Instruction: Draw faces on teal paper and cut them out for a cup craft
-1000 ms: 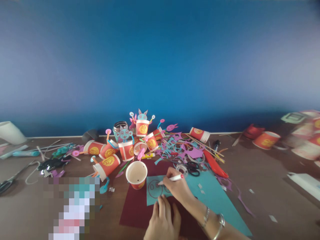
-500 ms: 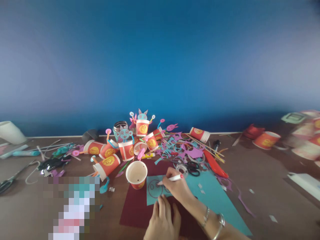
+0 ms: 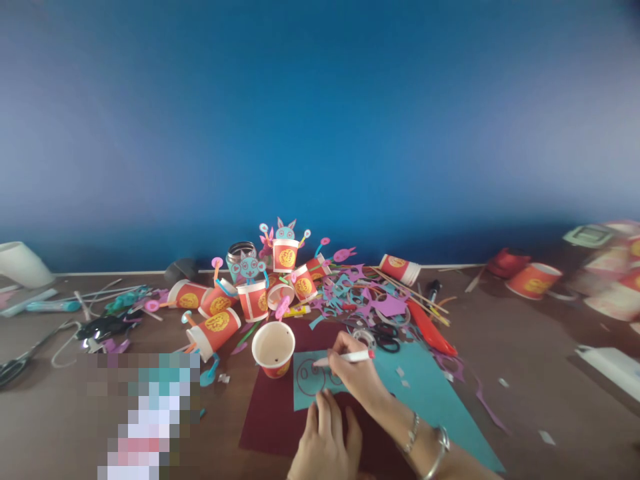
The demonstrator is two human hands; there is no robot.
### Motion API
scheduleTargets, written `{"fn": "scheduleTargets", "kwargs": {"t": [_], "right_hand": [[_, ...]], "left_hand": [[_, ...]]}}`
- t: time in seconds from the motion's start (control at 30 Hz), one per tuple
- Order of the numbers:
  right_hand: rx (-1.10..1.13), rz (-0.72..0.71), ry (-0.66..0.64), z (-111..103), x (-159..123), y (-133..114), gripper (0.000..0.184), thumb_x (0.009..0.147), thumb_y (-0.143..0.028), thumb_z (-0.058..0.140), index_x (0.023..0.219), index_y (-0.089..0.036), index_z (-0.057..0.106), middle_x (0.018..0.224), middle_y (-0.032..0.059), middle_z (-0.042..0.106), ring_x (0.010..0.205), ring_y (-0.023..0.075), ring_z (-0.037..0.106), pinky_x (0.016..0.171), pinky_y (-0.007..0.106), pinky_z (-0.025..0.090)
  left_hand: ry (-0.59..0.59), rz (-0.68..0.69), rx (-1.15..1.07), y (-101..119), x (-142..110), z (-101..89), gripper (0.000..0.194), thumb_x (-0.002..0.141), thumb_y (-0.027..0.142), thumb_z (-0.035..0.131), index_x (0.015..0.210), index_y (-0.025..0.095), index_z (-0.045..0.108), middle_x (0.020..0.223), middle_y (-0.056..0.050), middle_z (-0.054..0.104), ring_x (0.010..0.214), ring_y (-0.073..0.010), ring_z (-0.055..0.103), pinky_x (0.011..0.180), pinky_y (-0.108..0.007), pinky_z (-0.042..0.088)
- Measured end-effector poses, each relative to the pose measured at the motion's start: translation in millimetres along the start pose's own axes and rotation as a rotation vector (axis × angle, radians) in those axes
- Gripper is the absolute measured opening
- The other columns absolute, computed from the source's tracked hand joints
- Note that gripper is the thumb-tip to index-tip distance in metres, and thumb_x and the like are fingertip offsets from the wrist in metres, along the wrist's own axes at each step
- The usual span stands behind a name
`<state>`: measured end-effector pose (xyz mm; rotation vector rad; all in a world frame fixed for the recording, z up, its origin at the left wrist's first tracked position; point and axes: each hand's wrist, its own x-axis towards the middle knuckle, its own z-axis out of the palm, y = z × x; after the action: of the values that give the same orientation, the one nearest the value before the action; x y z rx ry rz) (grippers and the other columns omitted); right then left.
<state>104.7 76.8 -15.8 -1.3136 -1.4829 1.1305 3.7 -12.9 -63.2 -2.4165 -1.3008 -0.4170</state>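
Observation:
My right hand (image 3: 353, 370) grips a white marker (image 3: 355, 357) with a red end, its tip at a round face drawn on a small light-blue paper (image 3: 301, 400). Another drawn circle lies partly hidden by that hand. Flat across the paper's lower edge, my left hand (image 3: 325, 433) rests with fingers stretched out. Beneath are a maroon sheet (image 3: 265, 420) and a larger turquoise sheet (image 3: 450, 413). Just left of the paper stands an open paper cup (image 3: 273, 348). Black-handled scissors (image 3: 387, 338) and a tape roll (image 3: 364, 339) lie beyond my right hand.
Several red paper cups, some with paper figures (image 3: 249, 267), crowd the back. Coloured paper scraps (image 3: 345, 293) pile beside them, near wooden sticks (image 3: 415, 293) and a red object (image 3: 430, 330). A glue gun-like white object (image 3: 613, 370) lies right; a second pair of scissors (image 3: 15, 370), left.
The marker has tilted lower, its red end shifting slightly right, and its tip has moved a little left and up on the drawn face. My left hand stays in place.

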Motion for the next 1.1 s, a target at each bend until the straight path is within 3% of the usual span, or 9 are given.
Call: {"fn": "scheduleTargets", "kwargs": {"t": [0.17,0.4,0.8,1.1], "right_hand": [[-0.036,-0.035,-0.118,5.3,-4.2,-3.5,0.018,0.073,-0.023,0.052,0.06,-0.021,0.041,0.047,-0.0069,0.044,0.045,0.0083,0.039,0.043,0.02,0.032],[-0.087,-0.045,-0.059,6.4,-3.2,-2.6,0.023,0.072,-0.024,0.055,0.058,-0.021,0.038,0.048,-0.0077,0.039,0.047,0.0086,0.036,0.045,0.02,0.031],[-0.102,-0.028,-0.08,8.0,-4.0,-4.4,0.023,0.072,-0.026,0.057,0.058,-0.02,0.039,0.049,-0.0071,0.04,0.048,0.0085,0.037,0.044,0.019,0.031],[-0.09,-0.031,-0.077,8.5,-3.9,-5.7,0.024,0.071,-0.025,0.059,0.058,-0.021,0.04,0.049,-0.0066,0.041,0.049,0.0094,0.041,0.044,0.019,0.033]], "left_hand": [[-0.012,0.021,0.009,0.8,-1.0,3.3,0.078,0.063,0.071,0.056,0.113,0.012,0.058,0.105,-0.021,0.066,0.101,-0.0343,0.059,0.083,-0.042,0.047],[0.005,0.008,0.008,1.6,0.1,2.0,0.075,0.063,0.07,0.056,0.11,0.012,0.06,0.103,-0.02,0.067,0.099,-0.0337,0.061,0.081,-0.041,0.049],[-0.054,0.011,0.007,2.5,-0.9,4.0,0.075,0.068,0.07,0.052,0.115,0.012,0.057,0.107,-0.02,0.065,0.103,-0.033,0.059,0.085,-0.041,0.047],[-0.061,0.006,-0.011,3.3,-0.2,2.9,0.075,0.063,0.069,0.058,0.113,0.012,0.059,0.107,-0.02,0.065,0.103,-0.0346,0.059,0.083,-0.042,0.049]]}}
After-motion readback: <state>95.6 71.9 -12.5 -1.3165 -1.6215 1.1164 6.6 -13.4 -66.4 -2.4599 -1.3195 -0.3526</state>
